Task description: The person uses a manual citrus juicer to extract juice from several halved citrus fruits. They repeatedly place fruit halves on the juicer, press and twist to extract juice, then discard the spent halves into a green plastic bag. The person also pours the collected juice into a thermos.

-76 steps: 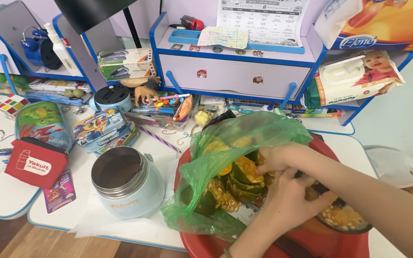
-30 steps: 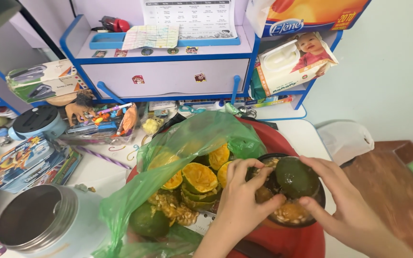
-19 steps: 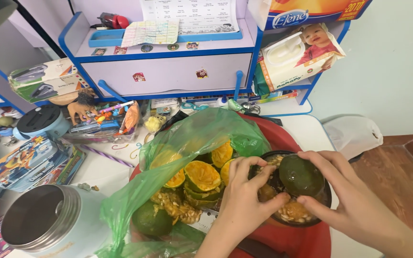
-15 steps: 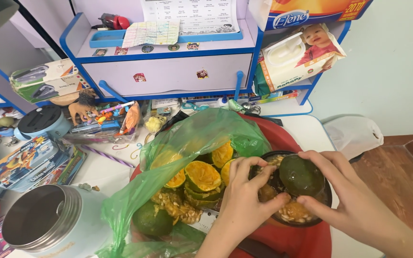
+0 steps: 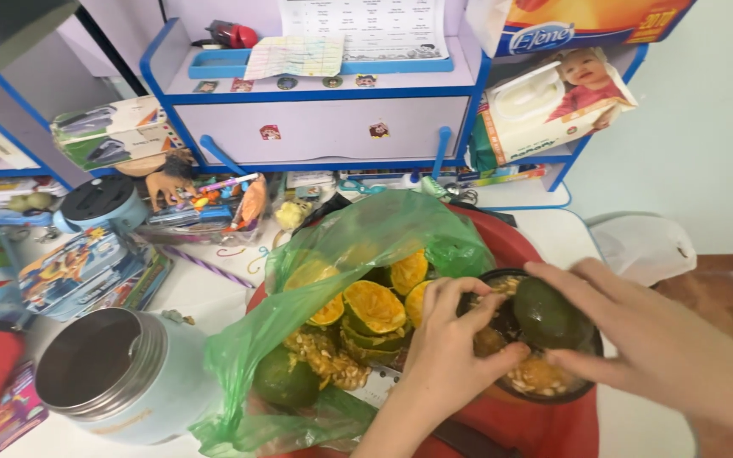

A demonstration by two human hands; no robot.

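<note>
The right hand (image 5: 638, 339) curls around a green orange half (image 5: 549, 314), pressing it over the dark bowl (image 5: 583, 386). The left hand (image 5: 456, 343), fingers loosely bent, seems to steady the bowl's rim.

Home — kids' desk (image 5: 553, 225), toy lion (image 5: 167, 180)

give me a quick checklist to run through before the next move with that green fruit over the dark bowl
1. Right hand grips the green fruit half: ok.
2. Fruit sits over the dark bowl, not beyond its rim: ok.
3. Left hand rests on the bowl's near edge: ok.
4. Bowl sits inside the red basin: ok.
5. Green plastic bag of squeezed halves lies open beside the bowl, not over it: ok.
6. Room left in the bowl: cannot tell, hands cover it.
</note>
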